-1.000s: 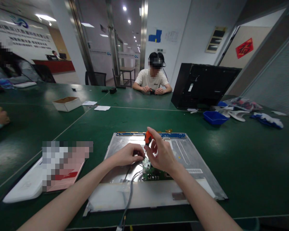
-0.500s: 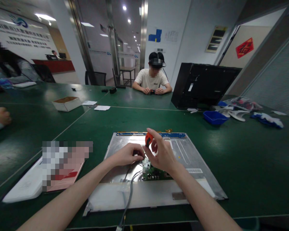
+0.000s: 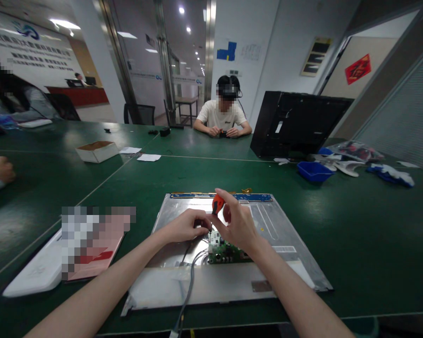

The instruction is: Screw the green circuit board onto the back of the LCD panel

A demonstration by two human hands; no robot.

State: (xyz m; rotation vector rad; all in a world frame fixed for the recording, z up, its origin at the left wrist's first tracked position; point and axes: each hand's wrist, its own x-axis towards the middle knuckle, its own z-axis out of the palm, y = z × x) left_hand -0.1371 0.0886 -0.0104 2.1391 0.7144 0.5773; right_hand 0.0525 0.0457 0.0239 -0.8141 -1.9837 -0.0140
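A silver metal panel (image 3: pixel 285 277) lies flat on the green table before me, with a green circuit board (image 3: pixel 225 253) on it and a blue strip board (image 3: pixel 186 196) along its far edge. My right hand (image 3: pixel 238 223) grips a screwdriver with a red and black handle (image 3: pixel 217 204), held upright over the board's upper left corner. The fingers of my left hand (image 3: pixel 192 226) are pinched together at that same corner; what they hold is too small to name. Grey cables (image 3: pixel 190 286) run from near the board over the panel's near edge.
On the left lie a white case (image 3: pixel 38 270) and a pinkish one (image 3: pixel 95 263). Farther back are an open box (image 3: pixel 97 152), papers (image 3: pixel 149 157), a black monitor (image 3: pixel 299 124) and a blue tray (image 3: pixel 314 172). One person sits opposite; others are at the left.
The screwdriver handle and the fingers of my right hand have shifted very slightly. My left hand stays at the board's corner.
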